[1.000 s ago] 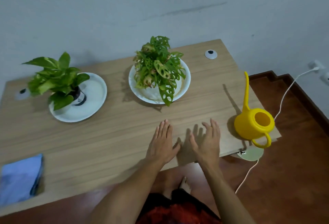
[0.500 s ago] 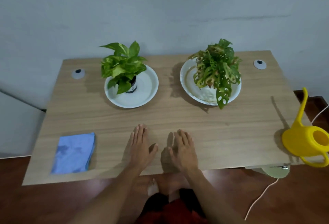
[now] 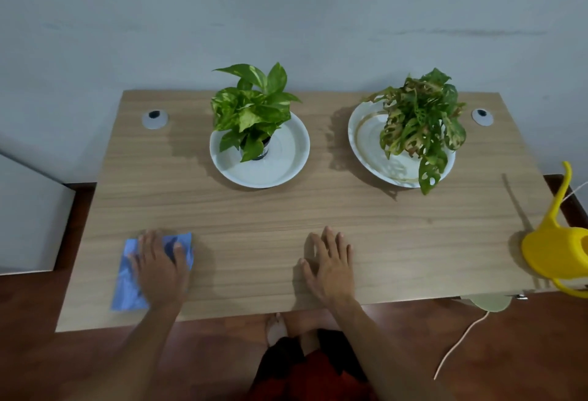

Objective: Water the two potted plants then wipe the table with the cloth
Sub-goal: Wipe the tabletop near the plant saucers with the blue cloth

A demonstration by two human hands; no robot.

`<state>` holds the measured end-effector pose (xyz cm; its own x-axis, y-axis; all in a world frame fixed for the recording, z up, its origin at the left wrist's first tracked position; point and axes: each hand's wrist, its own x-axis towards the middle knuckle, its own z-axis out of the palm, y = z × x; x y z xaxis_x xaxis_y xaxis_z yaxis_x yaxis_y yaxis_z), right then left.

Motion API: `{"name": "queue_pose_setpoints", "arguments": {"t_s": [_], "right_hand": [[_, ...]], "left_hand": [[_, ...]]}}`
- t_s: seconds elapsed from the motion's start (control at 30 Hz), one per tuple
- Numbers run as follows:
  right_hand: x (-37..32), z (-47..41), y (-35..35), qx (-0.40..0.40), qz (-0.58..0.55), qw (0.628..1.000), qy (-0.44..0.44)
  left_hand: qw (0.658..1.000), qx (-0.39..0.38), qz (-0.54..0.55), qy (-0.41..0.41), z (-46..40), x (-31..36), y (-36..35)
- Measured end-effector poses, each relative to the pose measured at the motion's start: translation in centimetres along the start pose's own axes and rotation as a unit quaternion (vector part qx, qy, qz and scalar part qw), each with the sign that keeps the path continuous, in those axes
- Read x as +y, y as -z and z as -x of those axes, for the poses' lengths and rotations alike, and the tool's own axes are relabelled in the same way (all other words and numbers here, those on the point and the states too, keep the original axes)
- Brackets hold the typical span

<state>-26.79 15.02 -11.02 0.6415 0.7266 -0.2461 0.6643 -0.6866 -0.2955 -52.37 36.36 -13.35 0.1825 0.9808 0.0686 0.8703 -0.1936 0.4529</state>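
We count two leafy potted plants point(image 3: 253, 111) point(image 3: 420, 120), one folded blue cloth point(image 3: 127, 279) and one yellow plastic watering can point(image 3: 555, 251) at the wooden bench's point(image 3: 254, 209) right edge. Our left hand point(image 3: 159, 268) lies flat on the cloth, grip open; our right hand point(image 3: 329, 265) lies flat, grip open, on bare mid-bench surface.

bare table point(image 3: 254, 209) mid-strip, two plants point(image 3: 251, 107) point(image 3: 420, 117) behind, watering can point(image 3: 553, 251) right

Wooden table point(image 3: 286, 209), light grain, w/ two round cable grommets point(image 3: 154, 119) at rear corners. Directly on top: left white saucer point(image 3: 286, 158) under green potted plant point(image 3: 251, 107); right white plate point(image 3: 366, 142) under holed-leaf plant point(image 3: 420, 120); blue cloth point(image 3: 127, 283) near front-left edge, left hand point(image 3: 159, 268) flat on it; right hand point(image 3: 329, 265) flat, front-centre; yellow watering can point(image 3: 553, 251) at right edge.
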Motion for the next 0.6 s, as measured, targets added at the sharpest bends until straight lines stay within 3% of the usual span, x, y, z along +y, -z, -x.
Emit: {"name": "queue_pose_setpoints", "arguments": {"t_s": [0.1,0.27,0.6], "right_hand": [[0.1,0.0,0.0,0.009,-0.001,1.000,-0.001],[0.3,0.1,-0.5,0.027,-0.002,1.000,0.003],[0.8,0.0,0.1,0.043,0.027,0.999,0.017]], "left_hand": [[0.999,-0.017,0.049,-0.016,-0.7,-2.9,0.1],[0.981,-0.073,-0.084,-0.159,-0.8,-5.6,0.1],[0.968,-0.121,-0.176,-0.135,0.8,0.4,-1.4]]}}
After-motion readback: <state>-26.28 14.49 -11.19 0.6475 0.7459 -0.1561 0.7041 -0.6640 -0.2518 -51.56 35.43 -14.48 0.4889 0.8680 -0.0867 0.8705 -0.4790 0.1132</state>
